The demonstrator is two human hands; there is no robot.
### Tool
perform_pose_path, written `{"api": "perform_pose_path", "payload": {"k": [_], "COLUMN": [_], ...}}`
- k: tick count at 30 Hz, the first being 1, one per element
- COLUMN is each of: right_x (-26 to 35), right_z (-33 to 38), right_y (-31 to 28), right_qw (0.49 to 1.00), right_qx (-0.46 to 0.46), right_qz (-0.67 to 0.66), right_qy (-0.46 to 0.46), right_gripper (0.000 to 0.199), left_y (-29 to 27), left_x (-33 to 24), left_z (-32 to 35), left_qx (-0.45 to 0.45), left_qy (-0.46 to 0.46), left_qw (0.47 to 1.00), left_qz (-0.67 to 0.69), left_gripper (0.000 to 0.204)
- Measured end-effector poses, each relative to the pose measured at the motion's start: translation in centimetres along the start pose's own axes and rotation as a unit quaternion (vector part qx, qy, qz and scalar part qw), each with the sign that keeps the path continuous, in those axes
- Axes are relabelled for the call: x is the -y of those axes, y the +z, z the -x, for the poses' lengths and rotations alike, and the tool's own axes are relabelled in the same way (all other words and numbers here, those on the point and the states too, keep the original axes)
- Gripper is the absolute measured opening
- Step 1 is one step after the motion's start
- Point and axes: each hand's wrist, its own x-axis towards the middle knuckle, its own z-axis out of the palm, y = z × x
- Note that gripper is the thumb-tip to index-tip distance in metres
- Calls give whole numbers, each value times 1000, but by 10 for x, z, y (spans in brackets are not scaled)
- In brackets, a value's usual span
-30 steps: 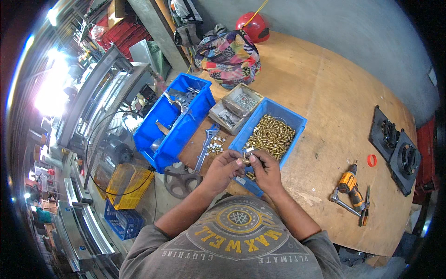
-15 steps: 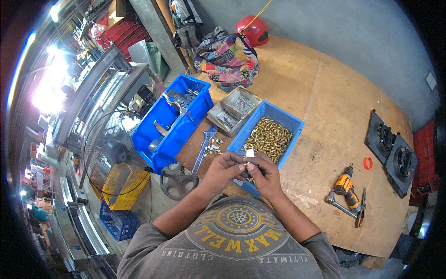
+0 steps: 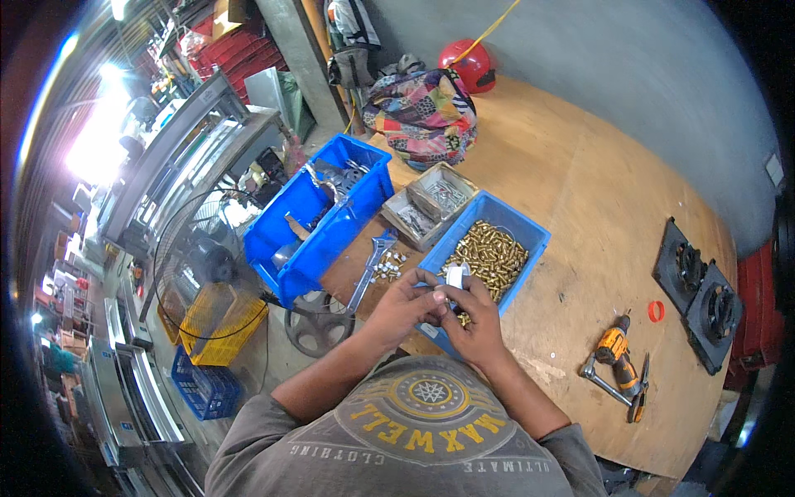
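Both my hands meet over the near end of a blue bin (image 3: 537,240) filled with small brass fittings (image 3: 493,258). A white roll of thread seal tape (image 3: 454,276) stands at the fingers of my right hand (image 3: 475,321), which is closed around it. My left hand (image 3: 406,308) is pinched shut against the right fingertips; what it holds is small and mostly hidden by the fingers. Left of the bin lies a small heap of brass fittings with white ends (image 3: 387,267), beside a large adjustable wrench (image 3: 369,269).
A divided box of screws (image 3: 431,201) and a larger blue bin of metal parts (image 3: 331,224) stand behind on the left. A patterned cloth bag (image 3: 426,116) and a red helmet (image 3: 469,65) sit farther back. At right lie an orange drill (image 3: 614,341), pliers (image 3: 638,402) and black burner plates (image 3: 696,290).
The white tape roll shows more fully now, turned and raised between my hands. My fingers have shifted slightly around it. The whole view has tilted a little.
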Motion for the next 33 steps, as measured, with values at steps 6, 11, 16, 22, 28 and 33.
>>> {"api": "perform_pose_path", "payload": {"k": [6, 11, 16, 22, 28, 33], "right_x": [-3, -2, -18, -93, -227, -316], "right_z": [9, 8, 1, -2, 22, 56], "right_y": [8, 16, 17, 28, 42, 44], "right_qw": [998, 999, 992, 968, 907, 867], "right_qx": [-9, 3, 62, 175, 285, 332], "right_qz": [56, -34, 86, 177, 297, 346], "right_qy": [-3, -13, -65, -41, -88, -133], "right_gripper": [29, 29, 28, 32, 37, 40], "left_y": [-12, -12, -15, -28, -38, -39], "left_x": [12, 19, 16, 28, 41, 41], "left_z": [-9, -15, -15, -17, -14, -8], "left_qx": [35, 63, 63, 12, 0, -18], "left_qy": [50, 95, 134, 177, 137, 117], "left_qw": [993, 990, 985, 980, 990, 993], "left_qz": [-98, -87, -86, -90, -18, 29], "left_gripper": [34, 43, 45, 48, 39, 26]}}
